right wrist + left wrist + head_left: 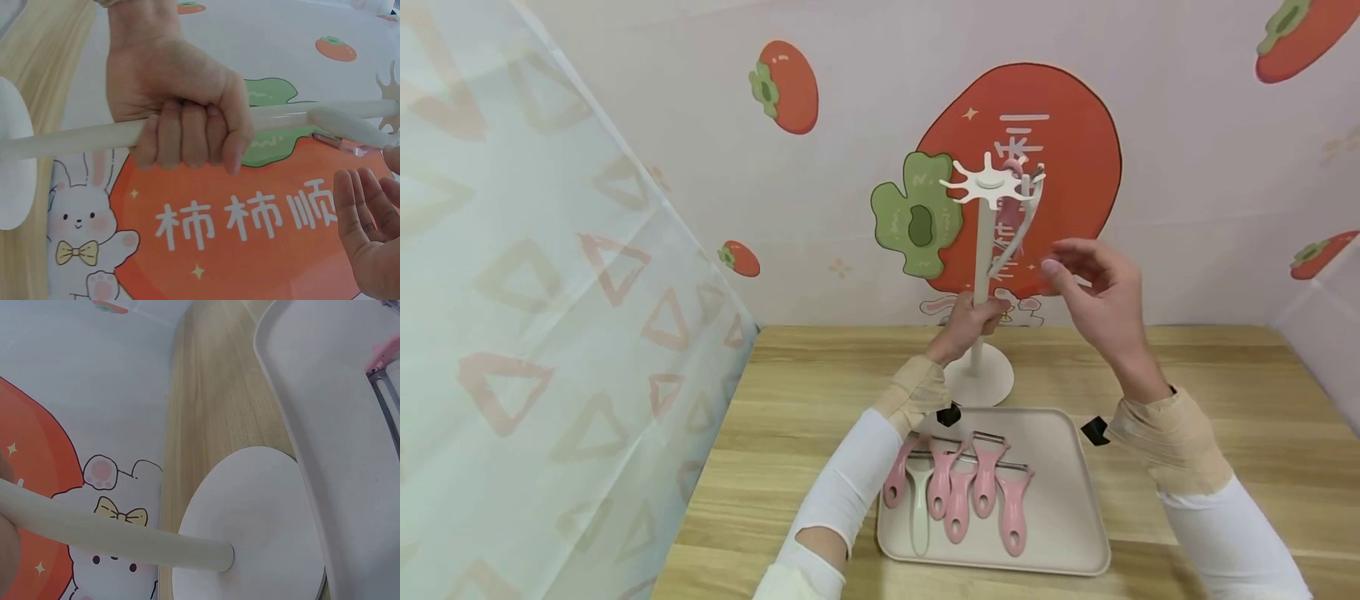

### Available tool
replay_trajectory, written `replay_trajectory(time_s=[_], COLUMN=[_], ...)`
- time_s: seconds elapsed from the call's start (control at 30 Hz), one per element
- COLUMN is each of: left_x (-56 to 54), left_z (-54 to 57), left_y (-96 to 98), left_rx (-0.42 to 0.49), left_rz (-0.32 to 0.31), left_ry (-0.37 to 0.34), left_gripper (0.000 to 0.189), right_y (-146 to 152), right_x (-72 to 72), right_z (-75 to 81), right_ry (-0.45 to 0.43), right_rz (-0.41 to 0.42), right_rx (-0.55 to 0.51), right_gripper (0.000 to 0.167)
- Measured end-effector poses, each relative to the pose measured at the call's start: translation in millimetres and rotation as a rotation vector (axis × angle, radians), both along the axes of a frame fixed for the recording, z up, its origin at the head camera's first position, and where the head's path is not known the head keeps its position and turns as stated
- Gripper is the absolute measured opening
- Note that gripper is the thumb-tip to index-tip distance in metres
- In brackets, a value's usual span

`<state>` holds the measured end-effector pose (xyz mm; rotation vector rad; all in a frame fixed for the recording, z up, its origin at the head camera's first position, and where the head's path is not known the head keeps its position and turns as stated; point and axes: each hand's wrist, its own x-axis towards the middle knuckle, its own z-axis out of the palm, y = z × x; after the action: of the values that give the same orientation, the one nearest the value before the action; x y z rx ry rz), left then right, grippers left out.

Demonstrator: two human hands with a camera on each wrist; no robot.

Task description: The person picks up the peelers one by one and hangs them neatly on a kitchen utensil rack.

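Observation:
My left hand (964,327) grips the pole (982,250) of a white stand, its fingers wrapped round it in the right wrist view. The stand has a round base (996,379) and a ring of curved hooks (977,185) on top. From the hooks at its right side hangs a white peeler (1021,229), handle slanting down toward the pole. A pink peeler (1008,210) hangs behind it, partly hidden. To the right of these, my right hand (1105,304) is raised with fingers loosely bent and nothing in them, apart from the white peeler in the head view.
A beige tray (1060,500) lies in front of the stand's base. On it are several pink peelers (1013,521) and one pale green-white peeler (920,512). The wooden table (797,417) meets a persimmon-printed backdrop (865,275) close behind the stand.

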<state>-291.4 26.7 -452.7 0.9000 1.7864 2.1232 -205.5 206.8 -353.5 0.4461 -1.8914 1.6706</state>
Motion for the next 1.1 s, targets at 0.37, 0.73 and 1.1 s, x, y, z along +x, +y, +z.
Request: replay_trajectory(time_s=[0.37, 0.73, 1.1], left_x=[-0.3, -3.8, -1.2], left_z=[-0.1, -1.9, -4.7], left_y=[2.1, -5.5, -1.2], left_rx=[-0.014, -0.031, -0.014], left_rz=[-0.017, -0.085, -0.028], left_ry=[0.000, -0.014, 0.006], left_gripper=[0.049, 0.048, 0.049], right_y=[6, 2, -5], right_x=[37.5, 84.1, 117.9], right_z=[-31.4, -72.0, -112.5], right_ry=[-0.052, -0.043, -0.009], right_rz=[0.078, 0.133, 0.276], right_rx=[0.067, 0.321, 0.713], right_gripper=[0.025, 0.023, 0.049])
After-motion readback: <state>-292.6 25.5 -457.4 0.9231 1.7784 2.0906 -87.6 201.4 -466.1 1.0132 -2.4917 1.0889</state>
